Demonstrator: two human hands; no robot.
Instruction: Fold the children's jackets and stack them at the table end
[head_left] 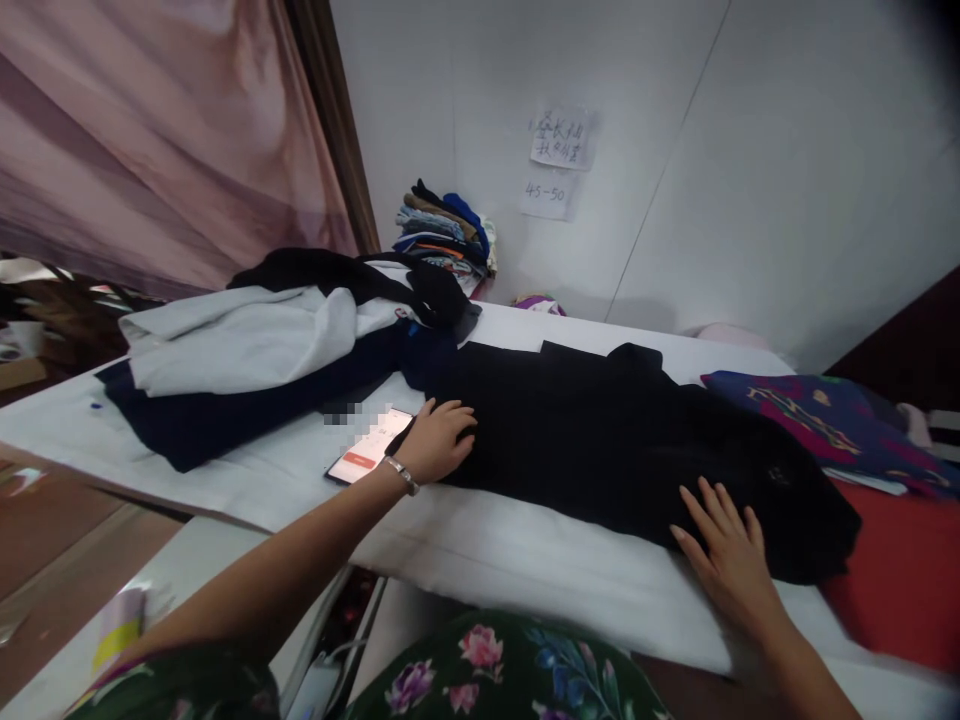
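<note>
A black garment (pixel 570 430) lies stretched sideways across the white-covered table, with a small emblem near its right end. My left hand (pixel 442 438), a bracelet at its wrist, rests on the garment's left end with fingers slightly bent and thumb apart. Toward the right, my right hand (pixel 724 545) lies flat on the near edge of the cloth, its fingers spread. Just left of my left hand is a phone (pixel 375 440) with a lit screen, partly covered by the blurred patch and the hand.
Loose clothes are heaped at the left, among them a light grey garment (pixel 247 340) and a navy one (pixel 180 430). A folded stack (pixel 442 240) stands by the wall. Patterned purple-blue cloth (pixel 832 420) and red cloth (pixel 900 570) lie at the right. Paper notes (pixel 559 140) hang on the wall.
</note>
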